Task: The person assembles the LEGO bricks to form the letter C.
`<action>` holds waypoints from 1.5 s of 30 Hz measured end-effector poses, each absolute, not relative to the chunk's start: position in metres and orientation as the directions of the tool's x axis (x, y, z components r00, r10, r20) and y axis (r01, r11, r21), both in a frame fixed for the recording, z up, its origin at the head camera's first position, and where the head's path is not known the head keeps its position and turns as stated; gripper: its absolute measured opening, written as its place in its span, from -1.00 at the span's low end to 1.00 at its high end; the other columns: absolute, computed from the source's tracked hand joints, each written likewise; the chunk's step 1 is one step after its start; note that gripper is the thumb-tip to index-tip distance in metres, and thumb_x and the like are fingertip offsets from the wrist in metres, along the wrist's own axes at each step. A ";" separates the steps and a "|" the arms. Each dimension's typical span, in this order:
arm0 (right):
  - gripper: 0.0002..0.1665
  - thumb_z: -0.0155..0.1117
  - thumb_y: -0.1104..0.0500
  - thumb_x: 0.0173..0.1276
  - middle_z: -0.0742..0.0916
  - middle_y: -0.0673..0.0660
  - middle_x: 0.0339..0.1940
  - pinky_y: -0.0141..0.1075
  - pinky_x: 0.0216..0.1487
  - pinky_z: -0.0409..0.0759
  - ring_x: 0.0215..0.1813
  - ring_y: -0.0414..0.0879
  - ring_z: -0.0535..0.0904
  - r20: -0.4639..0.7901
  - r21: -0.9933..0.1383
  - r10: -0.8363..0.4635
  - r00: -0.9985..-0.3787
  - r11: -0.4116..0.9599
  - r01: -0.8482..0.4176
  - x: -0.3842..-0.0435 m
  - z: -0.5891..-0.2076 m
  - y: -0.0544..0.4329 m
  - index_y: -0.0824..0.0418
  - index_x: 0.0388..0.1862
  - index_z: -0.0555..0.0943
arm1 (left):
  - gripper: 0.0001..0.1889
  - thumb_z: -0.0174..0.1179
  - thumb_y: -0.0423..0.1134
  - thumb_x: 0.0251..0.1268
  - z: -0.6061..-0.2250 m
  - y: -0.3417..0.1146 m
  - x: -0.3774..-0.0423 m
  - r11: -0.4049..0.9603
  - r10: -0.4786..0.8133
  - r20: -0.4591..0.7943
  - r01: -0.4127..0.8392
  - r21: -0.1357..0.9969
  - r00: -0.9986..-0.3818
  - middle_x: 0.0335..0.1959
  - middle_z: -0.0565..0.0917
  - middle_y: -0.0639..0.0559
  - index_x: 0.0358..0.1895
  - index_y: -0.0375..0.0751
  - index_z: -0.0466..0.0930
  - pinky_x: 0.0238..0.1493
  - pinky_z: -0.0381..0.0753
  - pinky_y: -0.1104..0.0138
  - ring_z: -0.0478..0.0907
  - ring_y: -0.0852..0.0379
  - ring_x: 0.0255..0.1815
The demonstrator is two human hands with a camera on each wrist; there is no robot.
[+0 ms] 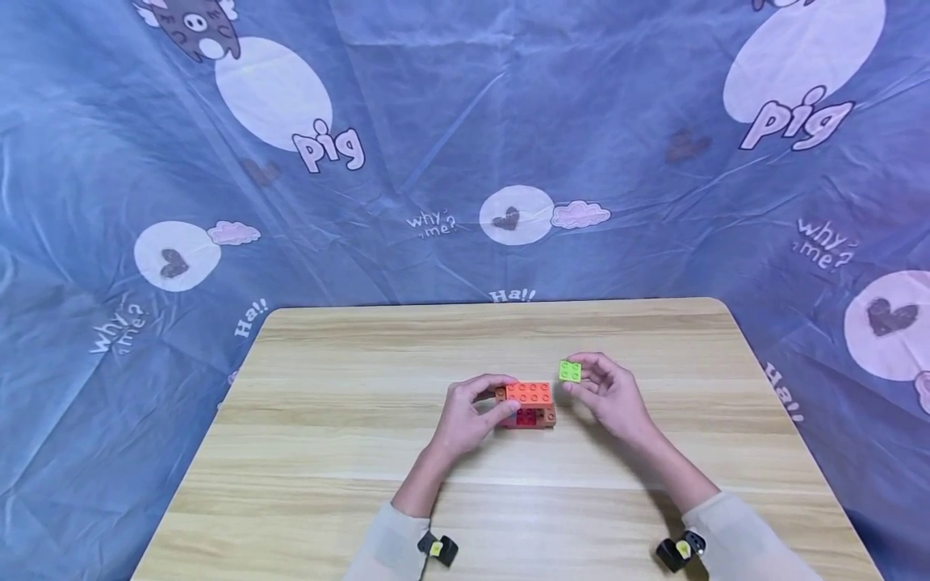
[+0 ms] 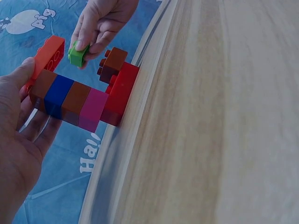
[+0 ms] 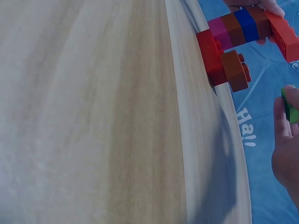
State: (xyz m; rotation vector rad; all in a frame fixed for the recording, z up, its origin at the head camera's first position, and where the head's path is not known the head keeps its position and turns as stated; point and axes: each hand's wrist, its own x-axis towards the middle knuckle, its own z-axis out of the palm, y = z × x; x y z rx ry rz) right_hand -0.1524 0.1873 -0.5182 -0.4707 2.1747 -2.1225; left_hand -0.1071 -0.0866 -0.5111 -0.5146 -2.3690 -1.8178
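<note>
A structure of toy building bricks stands on the table. Its base is a long red brick [image 2: 122, 93]. On the base's left end rises a column with a pink brick [image 2: 93, 109], a brown one, a blue brick [image 2: 58, 95] and another brown. A long orange brick [image 1: 529, 393] tops the column and overhangs to the right. A lone brown brick [image 3: 235, 70] sits on the base's other end. My left hand [image 1: 465, 413] grips the column's top around the orange brick. Between thumb and fingers, my right hand [image 1: 613, 399] pinches a small lime-green brick [image 1: 570, 371], held apart, right of the orange one.
The wooden table [image 1: 349, 452] has rounded far corners. Blue printed cloth [image 1: 407, 121] hangs behind it and along both sides. Each wrist carries a small black camera, the left camera [image 1: 439, 549] and the right camera [image 1: 680, 550], below the sleeves' cuffs.
</note>
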 end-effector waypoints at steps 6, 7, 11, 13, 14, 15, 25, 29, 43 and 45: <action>-0.39 0.36 0.59 0.31 0.75 0.30 0.09 -0.31 0.09 0.75 0.04 -0.13 0.79 0.164 -0.986 -0.331 -0.929 -0.044 -0.159 -0.146 -0.516 0.187 0.51 0.34 0.50 | -0.68 0.53 -0.21 0.29 -0.510 -0.086 -0.107 0.238 0.194 0.300 0.341 0.910 -0.934 0.02 0.82 0.09 0.09 -0.06 0.78 0.19 0.74 0.23 0.75 0.14 0.03; -0.39 0.38 0.58 0.31 0.75 0.33 0.09 -0.30 0.08 0.76 0.03 -0.13 0.79 0.166 -0.986 -0.340 -0.926 -0.035 -0.163 -0.145 -0.516 0.187 0.49 0.35 0.50 | -0.68 0.52 -0.21 0.29 -0.510 -0.085 -0.107 0.239 0.194 0.298 0.340 0.910 -0.935 0.02 0.82 0.09 0.09 -0.05 0.78 0.20 0.74 0.23 0.75 0.14 0.04; -0.39 0.41 0.52 0.33 0.75 0.44 0.04 -0.27 0.06 0.77 0.01 -0.12 0.80 0.164 -0.984 -0.389 -0.906 0.006 -0.180 -0.140 -0.516 0.186 0.44 0.36 0.52 | -0.68 0.52 -0.21 0.30 -0.510 -0.085 -0.107 0.231 0.197 0.291 0.333 0.914 -0.936 0.03 0.82 0.10 0.10 -0.05 0.78 0.20 0.74 0.21 0.75 0.14 0.06; -0.40 0.41 0.50 0.35 0.76 0.44 0.04 -0.26 0.06 0.78 0.00 -0.12 0.81 0.156 -0.983 -0.411 -0.898 0.026 -0.183 -0.138 -0.517 0.186 0.42 0.36 0.53 | -0.68 0.52 -0.21 0.30 -0.510 -0.084 -0.107 0.225 0.198 0.296 0.337 0.914 -0.934 0.02 0.82 0.08 0.09 -0.07 0.78 0.20 0.75 0.19 0.75 0.13 0.05; -0.41 0.40 0.49 0.36 0.76 0.44 0.03 -0.26 0.06 0.78 0.00 -0.12 0.81 0.151 -0.983 -0.420 -0.895 0.034 -0.181 -0.137 -0.517 0.186 0.42 0.36 0.53 | -0.68 0.52 -0.21 0.30 -0.510 -0.084 -0.108 0.222 0.198 0.298 0.339 0.914 -0.934 0.02 0.82 0.07 0.10 -0.07 0.77 0.20 0.75 0.18 0.76 0.12 0.05; -0.42 0.40 0.49 0.36 0.76 0.43 0.03 -0.26 0.06 0.78 -0.01 -0.11 0.81 0.143 -0.983 -0.425 -0.894 0.042 -0.177 -0.136 -0.518 0.186 0.41 0.36 0.53 | -0.68 0.52 -0.21 0.30 -0.510 -0.084 -0.108 0.219 0.199 0.301 0.342 0.914 -0.933 0.02 0.82 0.07 0.10 -0.08 0.77 0.20 0.75 0.17 0.76 0.12 0.05; -0.42 0.42 0.47 0.37 0.74 0.45 0.06 -0.24 0.04 0.79 0.00 -0.02 0.82 0.133 -0.987 -0.448 -0.884 0.021 -0.159 -0.126 -0.519 0.183 0.44 0.35 0.53 | -0.69 0.51 -0.24 0.31 -0.510 -0.083 -0.107 0.226 0.202 0.322 0.364 0.904 -0.925 0.01 0.82 0.03 0.10 -0.11 0.77 0.17 0.76 0.22 0.75 0.12 -0.01; -0.42 0.43 0.49 0.34 0.74 0.45 0.06 -0.23 0.03 0.79 -0.01 0.06 0.82 0.147 -0.987 -0.444 -0.884 -0.005 -0.162 -0.124 -0.520 0.181 0.44 0.33 0.54 | -0.69 0.51 -0.23 0.31 -0.510 -0.083 -0.107 0.232 0.199 0.320 0.362 0.903 -0.926 0.01 0.82 0.02 0.10 -0.12 0.77 0.17 0.76 0.21 0.75 0.13 -0.02; -0.40 0.48 0.46 0.31 0.74 0.44 0.03 -0.22 -0.01 0.81 -0.07 -0.02 0.83 0.141 -0.990 -0.436 -0.889 -0.039 -0.138 -0.119 -0.520 0.169 0.48 0.31 0.53 | -0.69 0.50 -0.22 0.33 -0.510 -0.084 -0.107 0.227 0.206 0.323 0.366 0.903 -0.924 0.01 0.82 0.05 0.10 -0.08 0.77 0.18 0.75 0.23 0.75 0.13 0.00; -0.39 0.47 0.47 0.30 0.74 0.45 0.04 -0.22 -0.01 0.81 -0.07 -0.02 0.83 0.141 -0.990 -0.430 -0.892 -0.046 -0.134 -0.118 -0.520 0.167 0.48 0.32 0.52 | -0.69 0.51 -0.23 0.32 -0.510 -0.084 -0.107 0.227 0.205 0.323 0.366 0.903 -0.924 0.01 0.82 0.05 0.10 -0.09 0.77 0.18 0.75 0.23 0.75 0.13 0.00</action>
